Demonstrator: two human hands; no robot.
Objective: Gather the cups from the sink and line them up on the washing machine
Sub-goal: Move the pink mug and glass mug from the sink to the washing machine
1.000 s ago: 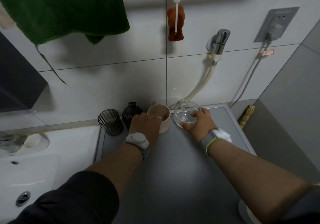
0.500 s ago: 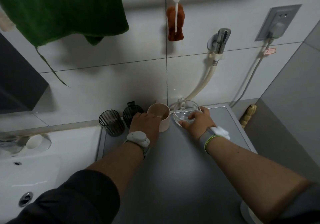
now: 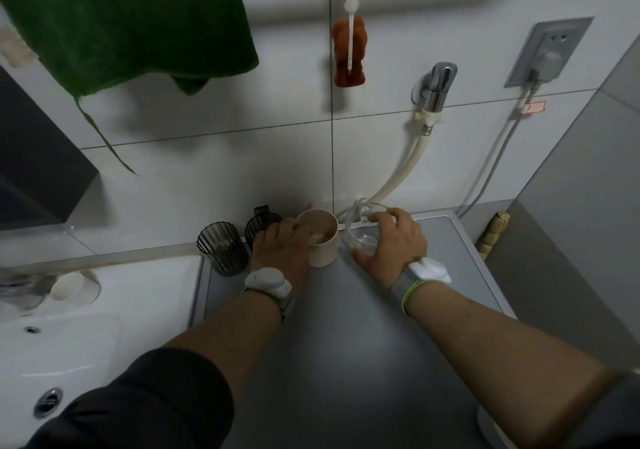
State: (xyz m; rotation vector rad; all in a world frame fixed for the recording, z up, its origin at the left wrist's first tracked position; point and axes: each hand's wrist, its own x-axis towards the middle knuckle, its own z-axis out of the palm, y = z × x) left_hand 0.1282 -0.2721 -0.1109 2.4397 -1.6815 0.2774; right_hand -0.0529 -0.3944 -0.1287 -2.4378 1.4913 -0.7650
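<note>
On the grey washing machine top [image 3: 346, 327], a row of cups stands along the back wall. From the left: a dark ribbed cup [image 3: 221, 252], a second dark cup [image 3: 261, 228] partly hidden behind my left hand, a pink cup [image 3: 323, 240] and a clear glass cup [image 3: 363, 232]. My left hand [image 3: 280, 247] grips the pink cup at its left side. My right hand [image 3: 391, 240] is wrapped around the clear glass cup. Both cups rest upright on the machine.
A white sink [image 3: 69, 337] lies to the left, with a white round object [image 3: 69, 285] on its ledge. A green towel [image 3: 121, 25] hangs above. A tap with a hose [image 3: 436, 91], a wall socket [image 3: 547, 53] and a grey side wall [image 3: 588, 223] are at the right.
Both hands stay on their cups. The clear glass cup has been pushed slightly back toward the wall, closer in line with the pink cup.
</note>
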